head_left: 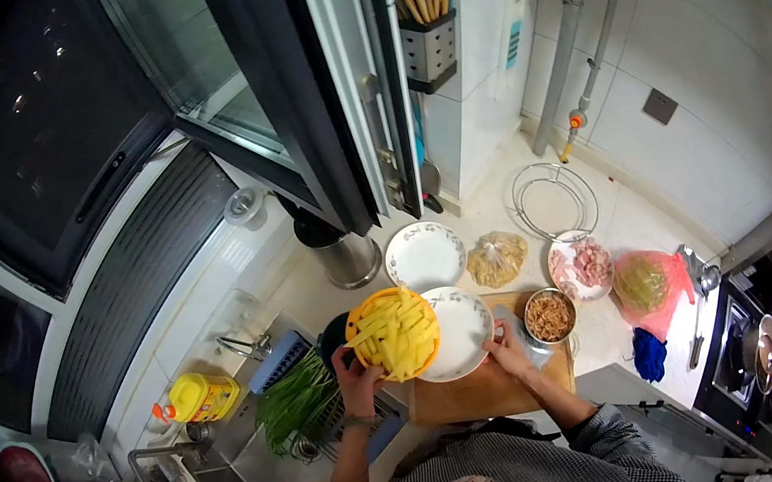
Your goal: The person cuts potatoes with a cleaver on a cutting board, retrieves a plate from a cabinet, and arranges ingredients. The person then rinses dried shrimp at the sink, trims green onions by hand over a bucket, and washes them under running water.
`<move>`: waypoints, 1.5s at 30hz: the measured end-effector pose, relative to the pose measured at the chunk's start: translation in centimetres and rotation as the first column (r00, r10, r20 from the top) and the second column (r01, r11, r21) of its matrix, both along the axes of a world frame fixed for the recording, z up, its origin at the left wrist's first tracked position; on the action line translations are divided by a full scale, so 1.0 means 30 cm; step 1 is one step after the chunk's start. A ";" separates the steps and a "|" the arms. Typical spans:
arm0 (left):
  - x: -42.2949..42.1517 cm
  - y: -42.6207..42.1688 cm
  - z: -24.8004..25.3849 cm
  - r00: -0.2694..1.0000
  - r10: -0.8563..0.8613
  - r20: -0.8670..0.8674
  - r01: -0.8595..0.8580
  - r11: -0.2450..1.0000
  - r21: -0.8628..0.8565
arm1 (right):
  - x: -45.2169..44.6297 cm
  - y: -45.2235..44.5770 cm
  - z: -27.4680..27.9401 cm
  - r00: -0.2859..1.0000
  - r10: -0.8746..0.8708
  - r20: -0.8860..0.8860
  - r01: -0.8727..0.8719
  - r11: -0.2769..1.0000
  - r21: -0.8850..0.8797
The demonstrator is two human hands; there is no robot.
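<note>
Though near bowl, plate rim in right hand

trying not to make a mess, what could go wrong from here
The yellow strips are heaped in the orange container, so some could spill if the left hand tips it. The right hand holds the edge of the nearer white plate close to the metal bowl, and might bump it.
</note>
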State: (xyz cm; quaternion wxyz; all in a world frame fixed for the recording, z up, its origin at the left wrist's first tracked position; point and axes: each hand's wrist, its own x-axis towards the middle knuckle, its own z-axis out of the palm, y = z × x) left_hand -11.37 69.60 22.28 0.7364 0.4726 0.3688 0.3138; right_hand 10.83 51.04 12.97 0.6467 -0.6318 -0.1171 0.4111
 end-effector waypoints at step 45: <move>0.009 -0.177 -0.166 0.927 -0.029 -0.373 0.103 0.978 0.181 | 0.107 0.269 -0.003 0.695 0.175 0.697 -0.035 0.977 -0.211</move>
